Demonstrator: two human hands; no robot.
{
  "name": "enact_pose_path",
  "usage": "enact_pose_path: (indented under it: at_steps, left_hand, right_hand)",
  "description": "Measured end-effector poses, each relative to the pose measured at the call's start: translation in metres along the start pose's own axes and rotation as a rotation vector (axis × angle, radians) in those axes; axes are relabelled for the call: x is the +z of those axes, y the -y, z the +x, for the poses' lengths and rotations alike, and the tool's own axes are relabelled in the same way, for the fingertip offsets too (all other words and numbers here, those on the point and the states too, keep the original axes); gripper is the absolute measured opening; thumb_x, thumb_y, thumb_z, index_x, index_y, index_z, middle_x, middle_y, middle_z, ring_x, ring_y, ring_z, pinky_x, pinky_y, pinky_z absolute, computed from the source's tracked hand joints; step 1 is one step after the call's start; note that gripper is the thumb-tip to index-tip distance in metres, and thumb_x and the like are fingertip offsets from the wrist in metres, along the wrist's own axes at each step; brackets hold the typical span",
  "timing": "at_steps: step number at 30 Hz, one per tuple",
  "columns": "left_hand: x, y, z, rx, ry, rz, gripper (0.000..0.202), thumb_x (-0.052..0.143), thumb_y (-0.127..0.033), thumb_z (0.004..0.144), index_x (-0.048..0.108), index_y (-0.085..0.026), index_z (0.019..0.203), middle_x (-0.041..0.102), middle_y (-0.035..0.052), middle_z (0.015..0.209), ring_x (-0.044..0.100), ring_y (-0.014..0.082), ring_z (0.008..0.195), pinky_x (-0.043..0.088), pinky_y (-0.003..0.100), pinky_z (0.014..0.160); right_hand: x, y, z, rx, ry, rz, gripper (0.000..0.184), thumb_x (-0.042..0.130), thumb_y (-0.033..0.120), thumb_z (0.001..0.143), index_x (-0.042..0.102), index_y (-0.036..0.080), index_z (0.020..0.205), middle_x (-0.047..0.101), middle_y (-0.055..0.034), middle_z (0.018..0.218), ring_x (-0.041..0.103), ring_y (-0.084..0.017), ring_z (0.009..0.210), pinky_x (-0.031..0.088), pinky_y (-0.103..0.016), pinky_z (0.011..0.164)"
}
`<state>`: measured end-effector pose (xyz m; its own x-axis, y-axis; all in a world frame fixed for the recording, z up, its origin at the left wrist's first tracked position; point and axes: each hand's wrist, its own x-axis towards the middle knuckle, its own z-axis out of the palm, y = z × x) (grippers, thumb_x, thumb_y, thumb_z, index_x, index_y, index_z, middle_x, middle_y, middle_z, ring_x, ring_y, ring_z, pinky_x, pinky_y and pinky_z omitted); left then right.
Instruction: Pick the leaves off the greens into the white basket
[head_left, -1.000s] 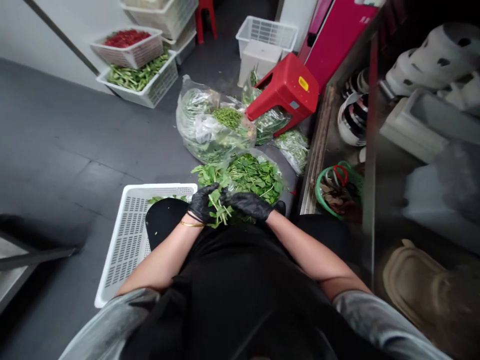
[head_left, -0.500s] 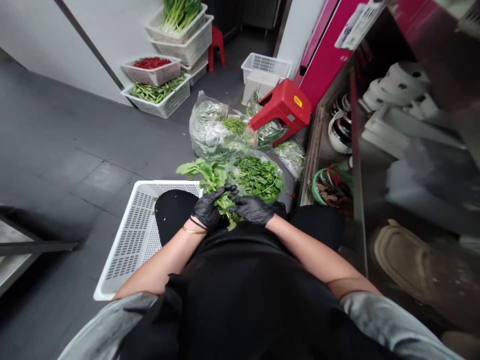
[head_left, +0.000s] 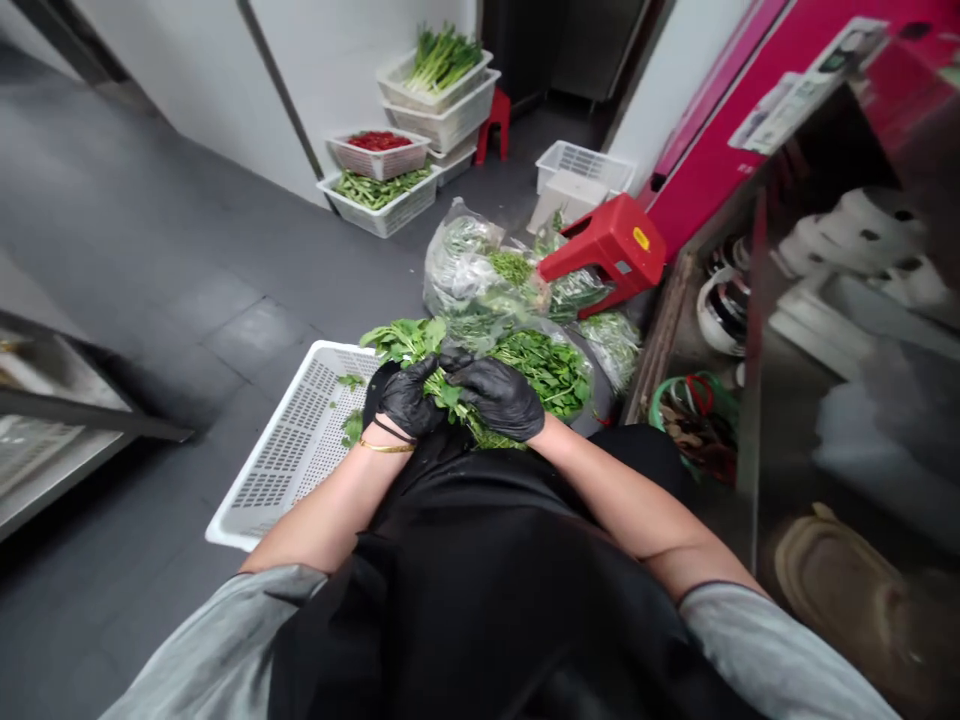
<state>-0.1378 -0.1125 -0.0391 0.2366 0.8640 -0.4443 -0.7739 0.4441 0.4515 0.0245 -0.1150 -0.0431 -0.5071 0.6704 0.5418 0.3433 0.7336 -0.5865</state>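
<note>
Currently, the bunch of greens (head_left: 409, 340), soft flat leaves on slender stalks, is supported above the lap by two hands gloved in thin, creased black material. The left hand (head_left: 409, 400) is curled around the stalks; the right hand (head_left: 501, 398) is bent inward against them, its exact fingertip grip hidden.

Left of the bunch: a rigid white basket (head_left: 270, 470), rectangular, perforated, with loose leaves (head_left: 352, 427) inside; the black-clad left knee (head_left: 373, 395) covers part of it. Right of the bunch: a rounded bag of leaves (head_left: 547, 370), partly obstructed by the right hand. Beyond the bunch: glossy, crumpled clear bags (head_left: 461, 270). Beyond and right of it: a smooth red stool (head_left: 619, 250), tipped over, obstructing some bagged greens. Farther beyond the bunch: stacked white crates (head_left: 442, 124).
</note>
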Motion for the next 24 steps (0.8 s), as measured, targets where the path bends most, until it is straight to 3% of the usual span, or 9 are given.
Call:
enact_pose_path:
  at_steps: [3,8,10,13,17,21,24]
  left_hand:
    - [-0.003,-0.024,-0.016,0.084,-0.024,-0.019,0.017,0.053,-0.021,0.085,0.066,-0.014,0.079,0.072,0.0122,0.090,0.065,0.0285,0.102,0.053,0.048,0.090]
    - [-0.012,-0.049,-0.027,0.238,-0.087,0.000,0.023,0.049,-0.020,0.087,0.065,-0.013,0.073,0.072,0.0127,0.091,0.065,0.0260,0.103,0.052,0.044,0.092]
    - [-0.014,-0.046,-0.024,0.196,-0.090,-0.007,0.024,0.048,-0.019,0.088,0.066,-0.012,0.075,0.072,0.0122,0.090,0.066,0.0255,0.101,0.053,0.043,0.091]
    - [-0.016,-0.035,-0.015,0.117,-0.103,-0.024,0.023,0.047,-0.016,0.088,0.066,-0.014,0.075,0.072,0.0094,0.085,0.067,0.0243,0.098,0.054,0.041,0.089]
    - [-0.026,-0.033,-0.006,0.158,-0.113,-0.066,0.019,0.053,-0.016,0.084,0.064,-0.015,0.068,0.070,0.0079,0.074,0.068,0.0243,0.092,0.055,0.043,0.088]
    - [-0.046,-0.057,-0.009,0.321,-0.183,-0.167,0.020,0.058,-0.017,0.083,0.061,-0.016,0.064,0.066,0.0041,0.062,0.069,0.0209,0.083,0.053,0.043,0.091]
    - [-0.063,-0.084,-0.021,0.441,-0.204,-0.204,0.022,0.054,-0.016,0.085,0.061,-0.017,0.064,0.065,0.0026,0.061,0.068,0.0180,0.079,0.050,0.041,0.096]
  right_hand:
    - [-0.008,0.012,0.008,-0.002,-0.004,0.176,0.017,0.066,0.033,0.084,0.073,0.022,0.094,0.072,-0.0073,0.089,0.066,-0.019,0.087,0.051,-0.034,0.084]
    - [-0.002,0.016,0.015,0.382,-0.201,0.518,0.014,0.069,0.033,0.080,0.071,0.023,0.090,0.073,-0.0029,0.090,0.068,-0.018,0.086,0.054,-0.033,0.082]
    - [0.008,0.017,0.023,0.383,-0.129,0.497,0.024,0.069,0.032,0.080,0.069,0.024,0.102,0.072,-0.0031,0.102,0.067,-0.018,0.094,0.052,-0.033,0.087]
    - [0.025,0.018,0.040,0.206,0.112,0.342,0.036,0.069,0.024,0.079,0.066,0.026,0.114,0.068,-0.0044,0.115,0.063,-0.018,0.104,0.048,-0.032,0.094]
    - [0.038,0.015,0.049,0.081,0.283,0.222,0.012,0.065,0.019,0.080,0.074,0.022,0.088,0.071,-0.0061,0.095,0.063,-0.019,0.098,0.048,-0.032,0.090]
    - [0.037,0.018,0.043,0.187,0.395,0.324,0.012,0.069,0.029,0.079,0.073,0.019,0.083,0.070,-0.0035,0.083,0.064,-0.015,0.077,0.050,-0.028,0.076]
    - [0.050,0.019,0.047,0.331,0.347,0.409,0.021,0.067,0.036,0.079,0.073,0.016,0.082,0.069,-0.0034,0.078,0.063,-0.015,0.072,0.050,-0.027,0.070]
